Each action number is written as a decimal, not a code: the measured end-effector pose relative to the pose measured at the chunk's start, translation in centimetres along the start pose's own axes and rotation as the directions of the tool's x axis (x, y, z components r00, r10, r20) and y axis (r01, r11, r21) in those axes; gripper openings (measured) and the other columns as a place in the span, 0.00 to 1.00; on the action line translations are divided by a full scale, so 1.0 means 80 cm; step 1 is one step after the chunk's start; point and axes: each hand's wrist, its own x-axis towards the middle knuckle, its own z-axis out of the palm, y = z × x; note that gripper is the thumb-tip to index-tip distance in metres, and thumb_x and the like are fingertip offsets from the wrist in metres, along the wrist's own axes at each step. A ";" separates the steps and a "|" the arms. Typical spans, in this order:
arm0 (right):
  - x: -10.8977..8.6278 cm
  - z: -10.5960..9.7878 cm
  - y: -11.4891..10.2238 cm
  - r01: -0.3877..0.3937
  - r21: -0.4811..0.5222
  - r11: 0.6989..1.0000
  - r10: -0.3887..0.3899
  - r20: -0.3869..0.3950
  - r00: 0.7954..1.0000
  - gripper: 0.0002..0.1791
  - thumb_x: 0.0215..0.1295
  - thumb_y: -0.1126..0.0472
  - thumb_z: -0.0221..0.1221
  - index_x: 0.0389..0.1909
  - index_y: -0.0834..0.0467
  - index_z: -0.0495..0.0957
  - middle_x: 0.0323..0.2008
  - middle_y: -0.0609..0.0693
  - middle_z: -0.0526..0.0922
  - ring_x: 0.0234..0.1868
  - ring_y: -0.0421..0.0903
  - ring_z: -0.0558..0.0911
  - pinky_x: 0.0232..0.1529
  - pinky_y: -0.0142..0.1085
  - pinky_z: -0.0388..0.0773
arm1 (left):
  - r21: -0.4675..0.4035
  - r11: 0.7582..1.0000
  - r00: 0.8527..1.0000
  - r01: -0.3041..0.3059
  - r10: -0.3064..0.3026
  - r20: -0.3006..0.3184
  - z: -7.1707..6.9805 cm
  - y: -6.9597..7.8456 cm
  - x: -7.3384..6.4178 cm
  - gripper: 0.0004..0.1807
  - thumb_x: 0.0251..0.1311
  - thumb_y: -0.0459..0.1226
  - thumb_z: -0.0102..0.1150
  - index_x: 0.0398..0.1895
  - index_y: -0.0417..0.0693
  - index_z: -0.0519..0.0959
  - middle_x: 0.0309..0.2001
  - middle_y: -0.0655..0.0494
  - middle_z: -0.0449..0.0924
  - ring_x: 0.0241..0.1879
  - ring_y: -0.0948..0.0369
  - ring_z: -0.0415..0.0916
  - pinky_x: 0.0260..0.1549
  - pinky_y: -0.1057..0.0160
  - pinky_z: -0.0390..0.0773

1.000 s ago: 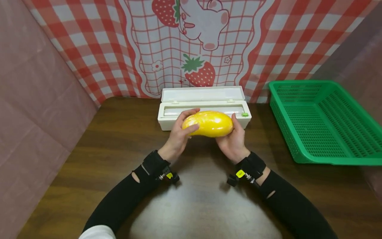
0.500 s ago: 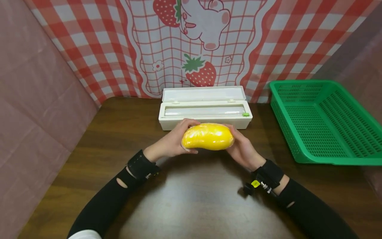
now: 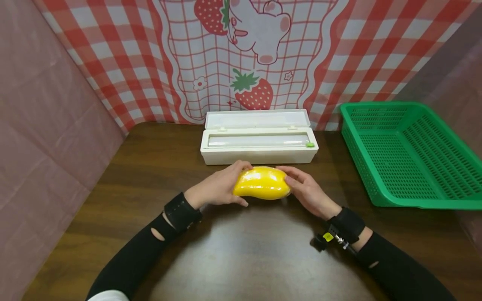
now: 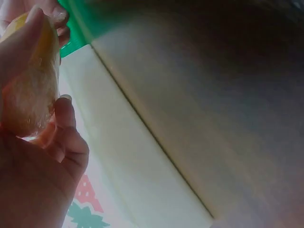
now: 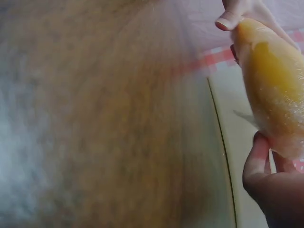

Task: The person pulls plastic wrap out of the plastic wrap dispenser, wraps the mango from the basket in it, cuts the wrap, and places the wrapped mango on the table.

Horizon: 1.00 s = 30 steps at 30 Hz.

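A yellow mango (image 3: 262,182) wrapped in shiny clear film is held level over the table, in front of the white box. My left hand (image 3: 220,184) grips its left end, thumb on the near side and fingers on the far side. At the other end, my right hand (image 3: 306,191) pinches the mango between thumb and fingers. In the right wrist view a small loose flap of film (image 5: 244,118) sticks out near the right fingers. The left wrist view shows film wrinkled over the mango (image 4: 33,90); its underside is hidden in the head view.
Behind the hands stands a white cling film box (image 3: 260,156), lid raised, with a roll inside and a small green slider (image 3: 310,145) at its right. A green plastic basket (image 3: 380,196) is on the right. A checked strawberry cloth (image 3: 132,71) hangs at the back.
Both hands have brought the mango down and toward me, away from over the box. The left hand has turned, and the right fingers have shifted on the mango's right end.
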 end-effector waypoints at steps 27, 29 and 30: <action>0.011 -0.008 0.001 -0.180 -0.539 0.822 0.141 -0.114 0.983 0.31 0.60 0.35 0.49 0.57 0.50 0.71 0.55 0.47 0.74 0.50 0.48 0.71 0.53 0.46 0.66 | 0.056 0.997 0.986 0.059 -0.067 0.153 0.012 -0.009 -0.005 0.50 0.43 0.63 0.61 0.65 0.57 0.48 0.53 0.58 0.56 0.51 0.63 0.57 0.51 0.64 0.63; 0.011 -0.008 -0.002 -0.168 -0.537 0.827 0.121 -0.122 0.985 0.31 0.60 0.36 0.50 0.57 0.51 0.71 0.54 0.48 0.74 0.50 0.48 0.71 0.53 0.46 0.67 | 0.064 0.996 0.985 0.066 -0.075 0.152 0.011 -0.009 -0.005 0.51 0.43 0.63 0.61 0.66 0.57 0.47 0.55 0.58 0.56 0.51 0.63 0.57 0.51 0.63 0.64; 0.011 -0.008 -0.003 -0.159 -0.540 0.827 0.108 -0.126 0.986 0.31 0.61 0.36 0.51 0.57 0.52 0.71 0.54 0.48 0.74 0.50 0.48 0.72 0.53 0.46 0.67 | 0.068 0.995 0.985 0.072 -0.082 0.153 0.011 -0.008 -0.005 0.51 0.43 0.64 0.60 0.67 0.58 0.46 0.56 0.58 0.56 0.52 0.63 0.57 0.52 0.63 0.64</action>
